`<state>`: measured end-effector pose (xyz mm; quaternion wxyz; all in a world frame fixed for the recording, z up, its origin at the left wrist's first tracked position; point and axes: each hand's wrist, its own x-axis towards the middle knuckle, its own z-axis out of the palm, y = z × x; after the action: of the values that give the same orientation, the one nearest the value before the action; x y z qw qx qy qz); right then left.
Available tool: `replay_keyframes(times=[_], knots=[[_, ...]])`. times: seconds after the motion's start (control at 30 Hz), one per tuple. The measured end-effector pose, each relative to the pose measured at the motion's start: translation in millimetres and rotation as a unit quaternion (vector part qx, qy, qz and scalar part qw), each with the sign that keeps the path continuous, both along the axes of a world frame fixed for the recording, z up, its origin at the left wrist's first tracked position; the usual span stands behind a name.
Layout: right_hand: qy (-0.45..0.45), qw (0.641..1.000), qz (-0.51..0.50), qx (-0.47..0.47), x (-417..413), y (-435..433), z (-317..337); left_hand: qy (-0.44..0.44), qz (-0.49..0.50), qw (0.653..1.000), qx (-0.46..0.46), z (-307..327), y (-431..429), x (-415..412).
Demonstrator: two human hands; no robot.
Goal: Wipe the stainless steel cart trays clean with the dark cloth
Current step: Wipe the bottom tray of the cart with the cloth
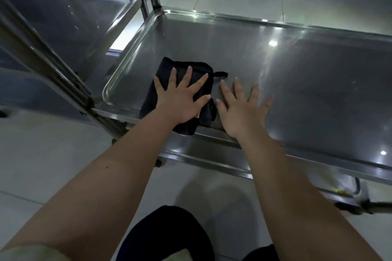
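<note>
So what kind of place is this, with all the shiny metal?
Probably a working back room, like a big kitchen or a clinic; I can't tell which. You can see a steel cart tray, another steel cart beside it, and a pale tiled floor.

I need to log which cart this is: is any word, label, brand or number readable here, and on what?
No text can be read anywhere.
The tray and the dark cloth under the left hand bear no visible print.
A small pale tag at the cloth's near edge: too small to read.
A yellow scrap low on the right: blurred, nothing legible.
</note>
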<state>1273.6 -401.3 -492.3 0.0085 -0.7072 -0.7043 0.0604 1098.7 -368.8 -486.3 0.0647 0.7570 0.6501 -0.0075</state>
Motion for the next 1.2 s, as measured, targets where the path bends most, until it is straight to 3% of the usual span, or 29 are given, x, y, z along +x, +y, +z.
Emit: replay_keyframes(times=[0.13, 0.33, 0.43, 0.63, 0.83, 0.93, 1.0, 1.1, 1.13, 1.2], knots=[[0.003, 1.0, -0.002, -0.005, 3, -1, 1, -0.025, -0.028, 0.999, 0.001, 8, 11, -30], [-0.006, 1.0, -0.008, -0.003, 2, -1, -1, 0.027, 0.064, 0.997, -0.012, 9, 24, -128], [-0.023, 1.0, -0.011, -0.016, 1, 1, 0, 0.028, 0.05, 0.998, -0.014, 7, 15, -98], [-0.021, 0.999, -0.015, -0.031, 1, 2, 6, -0.012, -0.075, 0.995, -0.059, 12, -12, -23], [-0.012, 1.0, -0.003, -0.024, 4, 2, 6, -0.002, 0.052, 0.996, -0.067, 23, -1, -134], [-0.008, 0.999, -0.003, -0.031, 3, 3, 7, 0.049, 0.048, 0.996, -0.063, 18, -3, -144], [0.03, 0.999, 0.006, -0.028, 3, 3, 10, 0.055, 0.041, 0.996, -0.052, 17, -3, -138], [0.267, 0.961, 0.033, 0.058, 31, -10, 17, 0.053, 0.039, 0.997, -0.048, 16, -2, -140], [0.297, 0.95, 0.048, 0.079, 51, -15, 17, 0.054, 0.04, 0.997, -0.047, 16, -2, -141], [0.195, 0.977, 0.053, 0.07, 105, -27, 15, 0.06, 0.047, 0.996, -0.047, 15, -2, -141]])
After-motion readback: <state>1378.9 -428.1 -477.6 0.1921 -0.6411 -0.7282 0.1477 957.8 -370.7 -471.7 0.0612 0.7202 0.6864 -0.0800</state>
